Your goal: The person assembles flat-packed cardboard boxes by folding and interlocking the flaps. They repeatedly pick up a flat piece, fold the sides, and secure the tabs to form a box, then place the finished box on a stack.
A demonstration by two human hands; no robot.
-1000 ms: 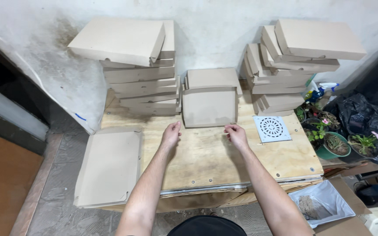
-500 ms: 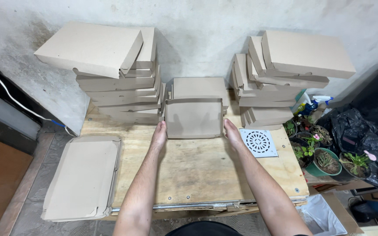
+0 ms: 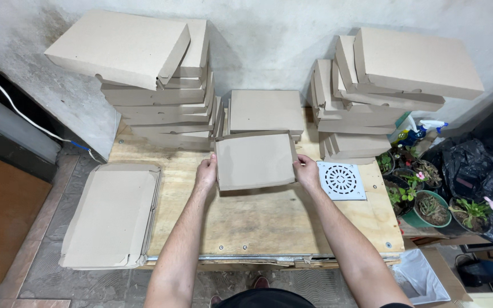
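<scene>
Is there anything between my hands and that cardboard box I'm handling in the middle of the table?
Nothing visible. The left hand grips the left edge of the cardboard box and the right hand grips its right edge, both in direct contact.

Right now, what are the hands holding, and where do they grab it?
A folded cardboard box, gripped by its two short sides: left hand on its left edge, right hand on its right.

A plain tan cardboard box (image 3: pixel 255 161) is showing no print. The drain grate (image 3: pixel 342 181) is looking white with a radial slot pattern. The spray bottle (image 3: pixel 411 132) is possibly blue and yellow.
</scene>
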